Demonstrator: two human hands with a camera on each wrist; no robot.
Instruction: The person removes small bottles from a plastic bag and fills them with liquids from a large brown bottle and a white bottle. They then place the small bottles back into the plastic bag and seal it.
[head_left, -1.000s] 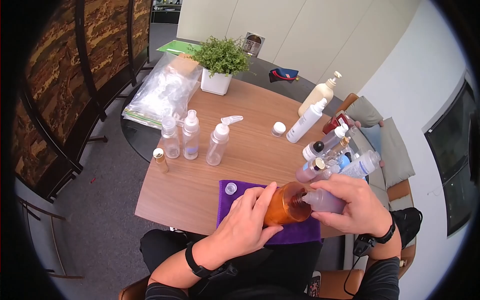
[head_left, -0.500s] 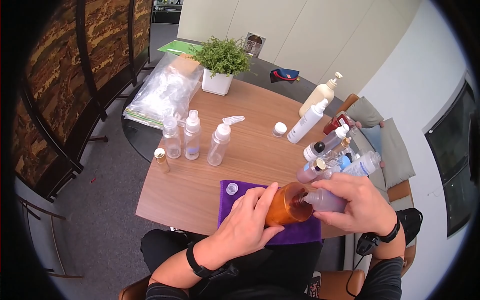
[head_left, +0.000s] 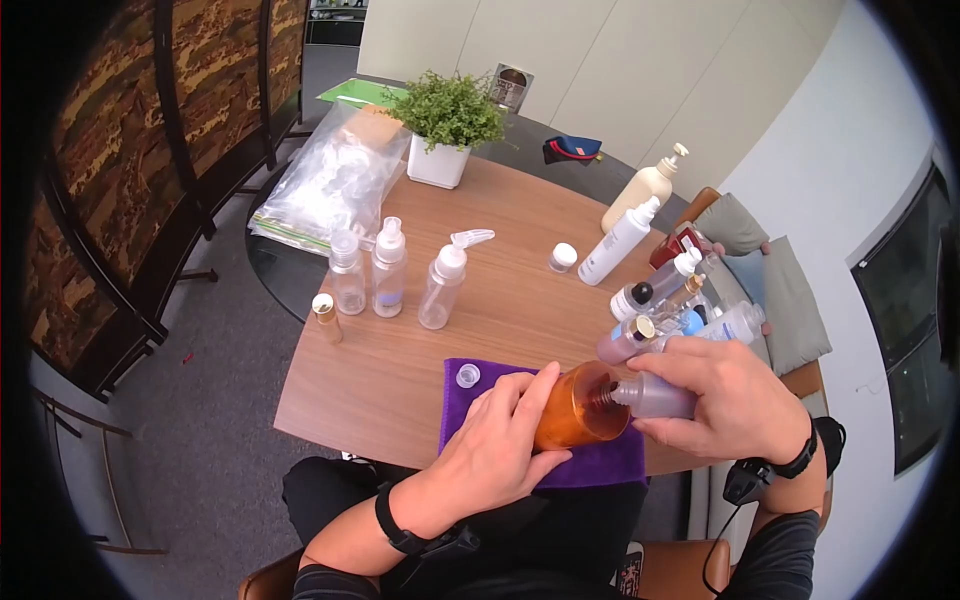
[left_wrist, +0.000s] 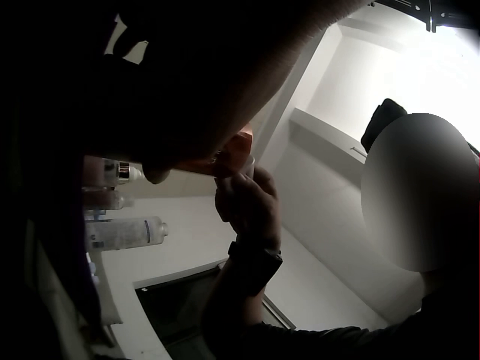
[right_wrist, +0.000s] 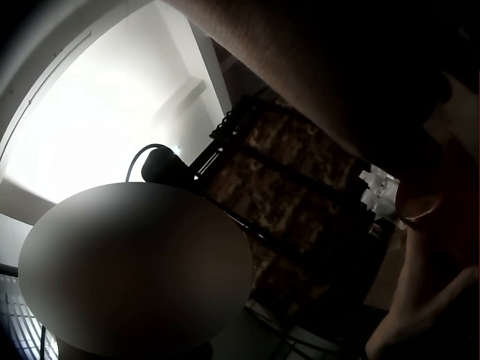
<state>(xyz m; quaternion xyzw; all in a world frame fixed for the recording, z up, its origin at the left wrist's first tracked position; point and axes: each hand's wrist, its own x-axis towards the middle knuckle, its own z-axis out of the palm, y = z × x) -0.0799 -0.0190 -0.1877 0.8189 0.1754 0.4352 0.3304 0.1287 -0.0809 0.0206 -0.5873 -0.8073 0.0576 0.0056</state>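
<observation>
My left hand (head_left: 490, 440) grips an amber see-through bottle (head_left: 575, 425), tilted on its side over a purple cloth (head_left: 622, 466). The bottle's threaded neck faces right. My right hand (head_left: 738, 400) pinches a small clear bottle (head_left: 662, 397) between thumb and fingers, its narrow tip right at the amber bottle's neck. A small clear cap (head_left: 468, 376) lies on the cloth's far left corner. The left wrist view is dark, showing a piece of the amber bottle (left_wrist: 238, 150) beside the right hand (left_wrist: 251, 202). Mostly shadow fills the right wrist view.
On the table's left stand a gold-capped vial (head_left: 326, 316) and several clear bottles, one a pump bottle (head_left: 440, 290). A white-lidded jar (head_left: 562, 257), a white bottle (head_left: 618, 246) and a crowd of bottles stand right. Further back are a plastic bag (head_left: 330, 185) and potted plant (head_left: 438, 165).
My right wrist has shifted slightly right and turned a little, with the small bottle's tip staying at the amber bottle's neck. The left hand keeps its grip. The head view has drifted slightly.
</observation>
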